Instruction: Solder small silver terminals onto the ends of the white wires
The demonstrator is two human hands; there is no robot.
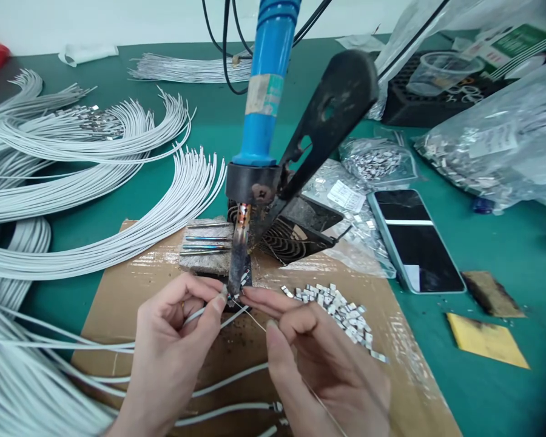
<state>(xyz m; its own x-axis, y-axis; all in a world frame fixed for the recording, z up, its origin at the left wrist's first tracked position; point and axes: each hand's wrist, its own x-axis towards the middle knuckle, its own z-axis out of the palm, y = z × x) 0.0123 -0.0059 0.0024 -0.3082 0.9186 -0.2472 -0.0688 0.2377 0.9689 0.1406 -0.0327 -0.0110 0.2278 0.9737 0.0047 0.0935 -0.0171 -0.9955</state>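
My left hand [168, 349] pinches the end of a white cable [195, 315] and holds its tip under the soldering iron tip [237, 261]. My right hand [321, 364] pinches a thin solder wire [255, 318] and feeds it to the same spot. The blue-handled soldering iron [268, 85] stands fixed in a black stand [327, 121], pointing down at a cardboard sheet [404, 376]. A heap of small metal connector shells [341, 309] lies just right of my right hand.
Bundles of white cables [86, 194] fan out over the green table [505, 255] at left. A phone [414, 240] lies at right, with yellow and brown sponge pieces [485, 340] nearby. Plastic bags of metal parts [495, 145] sit at back right. A small fan [291, 240] sits behind the iron.
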